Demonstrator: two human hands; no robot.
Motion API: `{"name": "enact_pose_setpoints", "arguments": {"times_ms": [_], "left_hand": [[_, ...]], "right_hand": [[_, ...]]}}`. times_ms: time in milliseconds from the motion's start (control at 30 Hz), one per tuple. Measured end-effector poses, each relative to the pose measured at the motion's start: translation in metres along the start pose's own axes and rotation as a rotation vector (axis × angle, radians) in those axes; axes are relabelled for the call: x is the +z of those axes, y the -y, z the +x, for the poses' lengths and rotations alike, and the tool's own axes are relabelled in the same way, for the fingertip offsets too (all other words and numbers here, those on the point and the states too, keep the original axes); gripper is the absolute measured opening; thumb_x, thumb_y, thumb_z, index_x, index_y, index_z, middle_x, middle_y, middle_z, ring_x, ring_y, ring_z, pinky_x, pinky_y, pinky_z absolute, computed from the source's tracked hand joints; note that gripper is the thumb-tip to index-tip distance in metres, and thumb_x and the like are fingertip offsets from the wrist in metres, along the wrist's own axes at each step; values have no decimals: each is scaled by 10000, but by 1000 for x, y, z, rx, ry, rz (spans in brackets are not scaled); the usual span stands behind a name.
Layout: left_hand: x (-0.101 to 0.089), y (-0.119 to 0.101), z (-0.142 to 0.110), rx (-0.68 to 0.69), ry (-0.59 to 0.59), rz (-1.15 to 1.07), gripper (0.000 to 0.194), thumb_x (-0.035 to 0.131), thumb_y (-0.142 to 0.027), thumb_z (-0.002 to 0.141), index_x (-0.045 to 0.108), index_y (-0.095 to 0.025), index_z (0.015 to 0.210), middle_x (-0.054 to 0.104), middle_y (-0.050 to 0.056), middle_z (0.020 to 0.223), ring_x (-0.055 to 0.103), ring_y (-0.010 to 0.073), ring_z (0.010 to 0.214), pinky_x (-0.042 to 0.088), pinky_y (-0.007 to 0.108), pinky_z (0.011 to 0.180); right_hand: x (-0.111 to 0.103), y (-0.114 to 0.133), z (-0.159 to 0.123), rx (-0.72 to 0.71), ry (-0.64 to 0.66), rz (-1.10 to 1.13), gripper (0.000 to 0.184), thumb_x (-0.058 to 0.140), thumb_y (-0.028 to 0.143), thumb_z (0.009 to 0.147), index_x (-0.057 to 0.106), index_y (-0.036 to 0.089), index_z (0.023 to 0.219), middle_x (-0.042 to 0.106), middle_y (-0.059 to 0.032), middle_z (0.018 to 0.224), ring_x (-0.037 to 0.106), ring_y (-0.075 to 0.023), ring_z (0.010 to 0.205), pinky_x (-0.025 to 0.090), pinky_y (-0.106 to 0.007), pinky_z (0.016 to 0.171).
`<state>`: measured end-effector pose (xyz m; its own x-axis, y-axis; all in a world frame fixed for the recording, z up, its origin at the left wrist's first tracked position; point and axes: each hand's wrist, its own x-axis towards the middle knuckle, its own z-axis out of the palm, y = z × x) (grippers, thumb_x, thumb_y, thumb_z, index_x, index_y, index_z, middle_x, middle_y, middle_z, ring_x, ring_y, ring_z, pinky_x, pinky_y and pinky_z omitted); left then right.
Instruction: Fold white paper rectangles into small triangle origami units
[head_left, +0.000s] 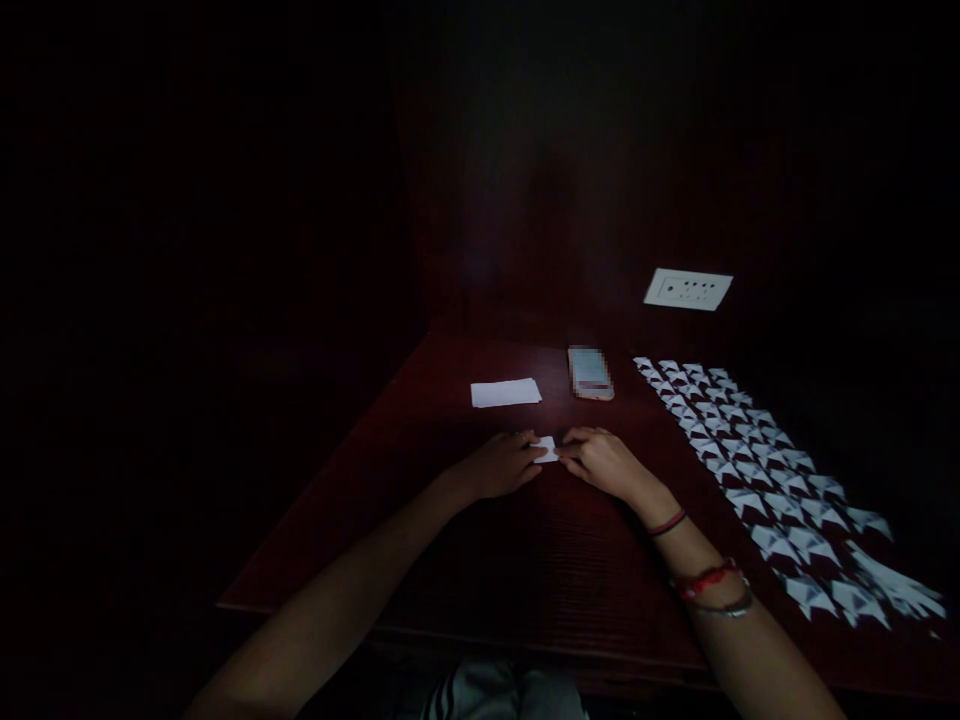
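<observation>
A small piece of white paper (pixel 547 449) lies on the dark red table between my two hands. My left hand (pixel 504 464) grips its left side, with fingertips pressed onto it. At the paper's right edge, the fingers of my right hand (pixel 602 461) are drawn together in a pinch. Parts of the paper are hidden under the fingers, so its folds cannot be made out. Just beyond my left hand rests a flat stack of white paper strips (pixel 505 392).
A phone (pixel 590 373) lies behind my right hand. Several rows of folded white paper pieces (pixel 750 470) cover the table's right side, with loose paper strips (pixel 896 580) near the front. A socket panel (pixel 688 289) is on the back wall. The surroundings are very dark.
</observation>
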<state>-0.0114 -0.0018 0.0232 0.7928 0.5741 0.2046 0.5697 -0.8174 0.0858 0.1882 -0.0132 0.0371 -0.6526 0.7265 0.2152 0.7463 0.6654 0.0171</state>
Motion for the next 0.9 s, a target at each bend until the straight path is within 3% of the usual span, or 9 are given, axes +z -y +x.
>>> {"name": "enact_pose_setpoints", "arguments": {"times_ms": [200, 433, 567, 900], "left_hand": [[-7, -2, 2, 56, 8, -32, 281, 335, -295, 847, 456, -200, 1083, 469, 46, 966, 474, 147, 855, 364, 260, 753], [-7, 4, 2, 59, 0, -71, 249, 337, -163, 837, 500, -192, 1022, 481, 45, 1016, 459, 144, 932, 352, 275, 805], [-6, 7, 1, 71, -15, -90, 287, 350, -139, 821, 467, -201, 1075, 452, 43, 1118, 415, 151, 1026, 334, 296, 851], [-10, 10, 2, 75, 19, -159, 281, 344, -130, 824, 486, -194, 1058, 505, 23, 1088, 444, 119, 1010, 327, 270, 876]], "right_hand": [[-1, -2, 0, 55, 20, -31, 270, 418, 308, 789, 568, 250, 1006, 547, -62, 922, 505, -173, 871, 357, -308, 770], [0, -5, 1, 1, -26, 44, 357, 455, 433, 739, 562, 229, 1011, 540, -64, 940, 494, -173, 888, 347, -307, 780], [1, -6, 2, -38, -56, 82, 332, 466, 413, 737, 569, 225, 991, 543, -58, 939, 498, -159, 874, 341, -304, 774], [8, -7, 6, -94, -34, 126, 244, 426, 338, 783, 614, 203, 860, 574, -38, 834, 510, -130, 816, 341, -263, 755]]}}
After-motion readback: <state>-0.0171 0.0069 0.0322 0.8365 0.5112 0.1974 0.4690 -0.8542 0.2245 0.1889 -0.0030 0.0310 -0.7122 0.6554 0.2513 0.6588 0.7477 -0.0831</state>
